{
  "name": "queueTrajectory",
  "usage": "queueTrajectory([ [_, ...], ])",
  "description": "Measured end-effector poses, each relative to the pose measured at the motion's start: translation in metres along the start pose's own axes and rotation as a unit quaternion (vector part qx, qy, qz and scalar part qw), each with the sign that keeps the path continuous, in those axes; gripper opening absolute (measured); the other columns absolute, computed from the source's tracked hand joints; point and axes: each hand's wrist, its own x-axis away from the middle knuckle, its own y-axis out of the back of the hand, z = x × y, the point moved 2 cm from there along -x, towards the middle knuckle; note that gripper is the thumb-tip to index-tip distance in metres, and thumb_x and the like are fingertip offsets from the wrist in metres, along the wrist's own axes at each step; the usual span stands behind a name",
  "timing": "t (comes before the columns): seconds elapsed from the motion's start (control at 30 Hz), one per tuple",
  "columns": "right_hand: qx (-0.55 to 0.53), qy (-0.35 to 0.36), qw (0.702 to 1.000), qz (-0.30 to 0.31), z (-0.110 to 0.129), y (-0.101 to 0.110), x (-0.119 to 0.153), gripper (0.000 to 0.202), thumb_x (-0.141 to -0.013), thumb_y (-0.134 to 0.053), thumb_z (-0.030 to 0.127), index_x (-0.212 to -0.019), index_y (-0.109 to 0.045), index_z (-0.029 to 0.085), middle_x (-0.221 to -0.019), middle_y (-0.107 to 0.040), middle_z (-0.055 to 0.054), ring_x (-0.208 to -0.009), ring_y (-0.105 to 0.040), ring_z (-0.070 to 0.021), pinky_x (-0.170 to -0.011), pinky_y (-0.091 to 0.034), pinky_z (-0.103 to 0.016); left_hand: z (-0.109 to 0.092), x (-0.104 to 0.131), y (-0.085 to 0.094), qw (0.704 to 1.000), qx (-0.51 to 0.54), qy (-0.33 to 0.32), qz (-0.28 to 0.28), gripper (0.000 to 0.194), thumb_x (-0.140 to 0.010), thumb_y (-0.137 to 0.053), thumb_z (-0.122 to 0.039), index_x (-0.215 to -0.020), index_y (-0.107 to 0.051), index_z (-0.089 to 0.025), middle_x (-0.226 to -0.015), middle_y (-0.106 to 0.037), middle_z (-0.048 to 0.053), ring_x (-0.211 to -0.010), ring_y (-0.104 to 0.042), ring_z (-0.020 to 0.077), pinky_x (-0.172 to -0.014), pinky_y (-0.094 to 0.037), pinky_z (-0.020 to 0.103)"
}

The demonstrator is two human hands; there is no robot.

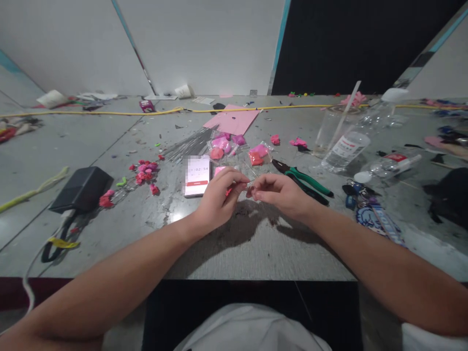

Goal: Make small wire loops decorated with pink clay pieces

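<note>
My left hand (224, 195) and my right hand (280, 194) meet above the table, fingertips almost touching. Both are closed in a pinch around a thin wire (252, 171), whose fine end sticks up between them. What else the fingertips may cover is too small to make out. Just left of my left hand lies a phone (197, 175) with a lit timer screen. Beyond the fingers are small bags of pink clay (221, 144) and an orange-red clay packet (256, 157). Green-handled pliers (303, 180) rest beside my right hand.
A bundle of thin wires (192, 144) lies by a pink sheet (234, 119). At left are red and pink clay bits (146, 171) and a black power adapter (81, 189). Plastic bottles (347, 148), a cup (327, 131) and keychains (376, 219) occupy the right. A yellow cable (204, 110) crosses the back.
</note>
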Motion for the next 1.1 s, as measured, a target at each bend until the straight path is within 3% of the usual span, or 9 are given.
queueTrajectory([
  [0.27,0.033,-0.011,0.999,-0.002,0.01,-0.006,0.001,0.024,-0.084,-0.087,0.042,-0.091,-0.075,0.022,-0.089,-0.077,-0.005,-0.088,-0.072,-0.0224,-0.085,-0.057,-0.041,0.005,-0.001,0.0,0.999,-0.022,0.033,-0.013,0.015,-0.102,-0.057,-0.009,-0.098,-0.066,-0.02,-0.094,-0.07,0.005,-0.088,-0.065,0.0174,-0.076,-0.053,0.031],
  [0.57,0.042,-0.03,0.998,-0.019,0.006,-0.007,0.001,0.031,-0.079,-0.093,0.046,-0.088,-0.075,0.022,-0.089,-0.077,-0.005,-0.086,-0.072,-0.0224,-0.083,-0.058,-0.041,0.005,0.001,-0.003,0.996,-0.014,0.088,-0.007,0.013,-0.102,-0.059,-0.014,-0.091,-0.064,-0.019,-0.088,-0.067,0.004,-0.074,-0.06,0.0139,-0.063,-0.049,0.026],
  [0.93,0.024,-0.039,0.999,-0.02,0.008,-0.01,0.003,0.031,-0.08,-0.093,0.047,-0.086,-0.073,0.023,-0.09,-0.077,-0.005,-0.09,-0.073,-0.0233,-0.086,-0.058,-0.042,0.006,0.002,-0.003,0.997,-0.057,0.046,-0.007,0.013,-0.103,-0.059,-0.013,-0.092,-0.062,-0.019,-0.084,-0.065,0.003,-0.077,-0.062,0.0155,-0.068,-0.049,0.029],
  [1.1,0.003,-0.049,0.998,-0.036,0.009,-0.011,0.004,0.034,-0.079,-0.094,0.045,-0.09,-0.073,0.022,-0.088,-0.074,-0.003,-0.084,-0.069,-0.019,-0.082,-0.057,-0.038,0.003,0.001,-0.003,0.997,-0.072,0.01,-0.013,0.01,-0.101,-0.063,-0.011,-0.096,-0.066,-0.019,-0.088,-0.068,0.004,-0.08,-0.063,0.0156,-0.068,-0.049,0.028],
])
